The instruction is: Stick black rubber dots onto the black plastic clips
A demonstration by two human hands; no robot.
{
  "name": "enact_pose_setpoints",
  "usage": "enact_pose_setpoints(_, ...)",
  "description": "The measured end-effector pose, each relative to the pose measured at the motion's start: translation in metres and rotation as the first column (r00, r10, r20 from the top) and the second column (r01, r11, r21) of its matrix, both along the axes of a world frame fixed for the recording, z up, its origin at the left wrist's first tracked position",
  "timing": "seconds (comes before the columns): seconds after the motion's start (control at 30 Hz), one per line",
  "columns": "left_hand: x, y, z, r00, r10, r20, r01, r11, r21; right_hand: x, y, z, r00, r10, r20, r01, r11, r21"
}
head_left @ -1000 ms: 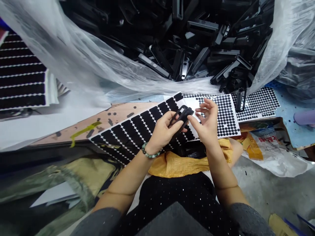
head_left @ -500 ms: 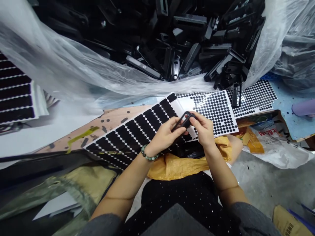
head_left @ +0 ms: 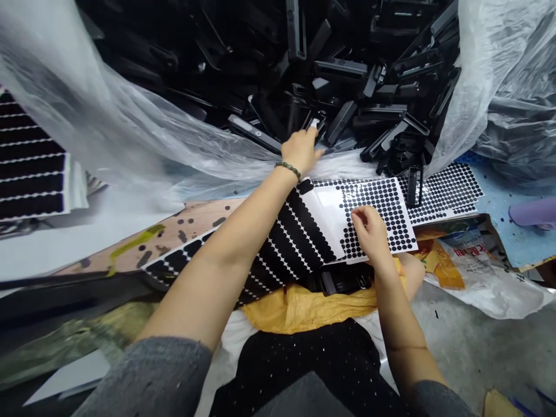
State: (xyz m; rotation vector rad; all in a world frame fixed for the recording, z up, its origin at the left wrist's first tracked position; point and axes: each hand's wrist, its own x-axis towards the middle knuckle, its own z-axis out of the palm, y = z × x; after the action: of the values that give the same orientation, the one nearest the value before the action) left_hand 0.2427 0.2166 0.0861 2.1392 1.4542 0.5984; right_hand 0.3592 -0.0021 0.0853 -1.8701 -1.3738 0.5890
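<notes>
My left hand (head_left: 300,152), with a beaded bracelet at the wrist, reaches over the plastic film to the near edge of a heap of black plastic parts (head_left: 341,68). Its fingers are partly spread at one of the parts, and a grip on it cannot be made out. My right hand (head_left: 369,231) hovers over a white sheet of small black dots (head_left: 386,200), thumb and fingertips pinched together; anything between them is too small to see. Left of it lies a sheet of long black stickers (head_left: 293,243). Black parts (head_left: 343,281) rest in yellow cloth (head_left: 299,310) at my lap.
Clear plastic film (head_left: 174,139) borders the heap. More black sticker sheets (head_left: 30,162) lie at the far left. On the right are another dotted sheet (head_left: 456,185), a purple object (head_left: 532,213) and a printed plastic bag (head_left: 490,278).
The black part that both hands held is no longer in them. My left hand has moved forward to the heap; my right hand has shifted slightly right over the dotted sheet.
</notes>
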Motion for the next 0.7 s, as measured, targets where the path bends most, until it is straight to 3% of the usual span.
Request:
enact_pose_setpoints(0.1, -0.008, 0.008, 0.002, 0.996, 0.086, -0.007, -0.086, 0.995, -0.042, 0.000, 0.023, -0.004, 0.988, 0.044, 0.149, -0.024, 0.990, -0.136)
enact_pose_setpoints(0.2, -0.025, 0.010, 0.009, 0.974, 0.136, 0.179, -0.120, 0.988, -0.099, -0.004, 0.041, -0.006, 0.962, 0.113, 0.247, -0.047, 0.965, -0.257)
enact_pose_setpoints(0.3, -0.046, 0.004, 0.017, 0.856, 0.229, 0.465, -0.173, 0.972, -0.159, -0.007, 0.049, -0.004, 0.952, 0.147, 0.267, -0.055, 0.944, -0.324)
enact_pose_setpoints(0.4, -0.067, -0.012, 0.019, 0.746, 0.287, 0.601, -0.168, 0.954, -0.248, -0.005, 0.049, -0.003, 0.960, 0.155, 0.234, -0.076, 0.946, -0.314)
enact_pose_setpoints(0.5, -0.083, -0.033, 0.013, 0.554, 0.377, 0.742, -0.019, 0.897, -0.441, -0.004, 0.046, -0.004, 0.993, 0.070, 0.092, -0.051, 0.979, -0.198)
enact_pose_setpoints(0.57, -0.087, -0.047, 0.006, 0.400, 0.451, 0.798, 0.083, 0.849, -0.522, -0.008, 0.045, -0.004, 0.993, -0.003, -0.117, -0.005, 0.998, -0.068)
enact_pose_setpoints(0.63, -0.085, -0.060, 0.000, 0.325, 0.484, 0.813, 0.128, 0.829, -0.545, -0.017, 0.047, -0.002, 0.933, -0.006, -0.359, 0.024, 0.999, 0.045)
enact_pose_setpoints(0.7, -0.078, -0.070, -0.005, 0.312, 0.501, 0.808, 0.170, 0.807, -0.566, -0.028, 0.053, 0.001, 0.841, 0.045, -0.539, 0.014, 0.994, 0.104)
